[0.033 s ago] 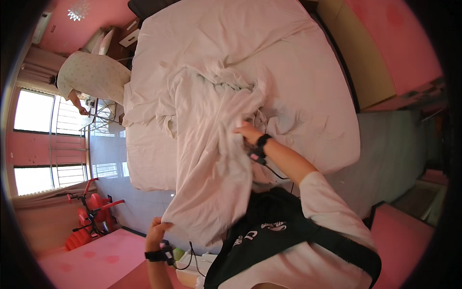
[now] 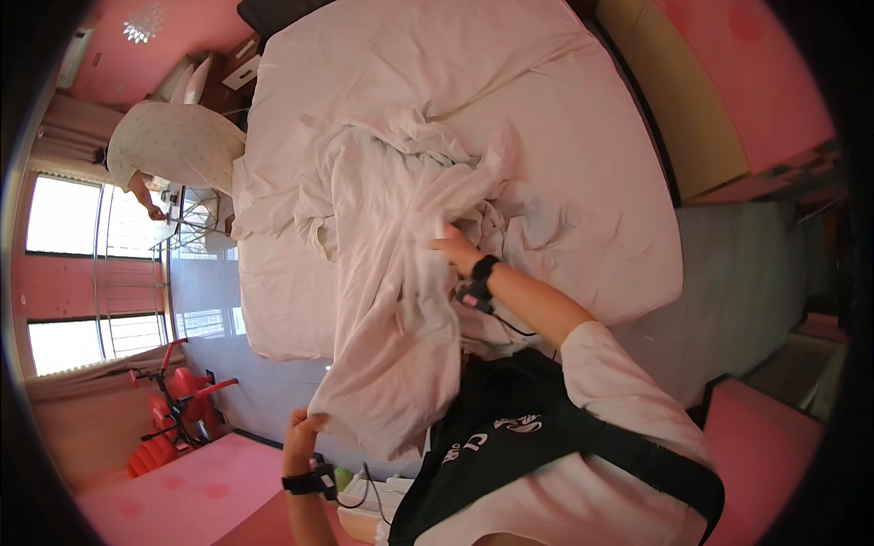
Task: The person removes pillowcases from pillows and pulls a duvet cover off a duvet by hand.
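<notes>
A person stands at the side of a bed [image 2: 583, 118] covered in a pale fitted sheet, seen from above through a wide, curved lens. A loose white bedsheet [image 2: 401, 300] lies bunched near the middle of the mattress and drapes off its edge toward 7 o'clock. The left hand [image 2: 300, 428], at 7 o'clock low in the view, is closed on the hanging lower edge of the bedsheet, pinching the cloth. The right hand [image 2: 452, 247], just right of centre, reaches into the crumpled folds; its fingers are buried in fabric, so whether it grips cannot be told. Both wrists wear black bands. At 10 o'clock another person [image 2: 173, 146] in a light top bends beside a window [image 2: 64, 218]. A red exercise machine [image 2: 177, 405] stands at 8 o'clock.
</notes>
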A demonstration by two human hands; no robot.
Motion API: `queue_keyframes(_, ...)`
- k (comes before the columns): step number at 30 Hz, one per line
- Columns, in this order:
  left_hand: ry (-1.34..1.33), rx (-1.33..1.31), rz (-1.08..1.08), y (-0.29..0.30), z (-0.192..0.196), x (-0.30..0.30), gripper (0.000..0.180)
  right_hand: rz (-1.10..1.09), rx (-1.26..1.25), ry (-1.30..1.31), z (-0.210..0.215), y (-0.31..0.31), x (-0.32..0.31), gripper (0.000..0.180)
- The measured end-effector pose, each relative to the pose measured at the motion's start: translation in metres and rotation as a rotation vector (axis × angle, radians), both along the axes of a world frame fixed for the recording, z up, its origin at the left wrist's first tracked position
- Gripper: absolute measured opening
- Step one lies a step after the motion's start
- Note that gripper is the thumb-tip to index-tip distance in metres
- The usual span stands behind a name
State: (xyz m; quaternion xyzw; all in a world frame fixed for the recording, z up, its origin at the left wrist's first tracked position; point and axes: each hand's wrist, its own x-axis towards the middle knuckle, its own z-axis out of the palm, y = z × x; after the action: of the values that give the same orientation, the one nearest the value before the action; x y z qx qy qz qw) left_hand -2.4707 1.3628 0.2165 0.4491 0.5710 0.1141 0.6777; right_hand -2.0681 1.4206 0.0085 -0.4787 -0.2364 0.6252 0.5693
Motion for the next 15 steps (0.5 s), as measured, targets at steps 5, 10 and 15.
queue_keyframes(5, 0.055, 0.296, -0.174, 0.036, -0.021, 0.033, 0.036, 0.595, 0.748, -0.416, 0.117, -0.042, -0.120, 0.039)
queue_keyframes(10, 0.131, 0.110, -0.842, 0.046, -0.085, 0.084, 0.024, 1.160, 0.755, -0.258, 0.134, -0.081, -0.153, 0.037)
queue_keyframes(15, 0.196, 0.072, -0.413, 0.025, -0.098, 0.056, 0.031, 0.899, 0.300, 0.115, 0.082, -0.082, -0.078, 0.029)
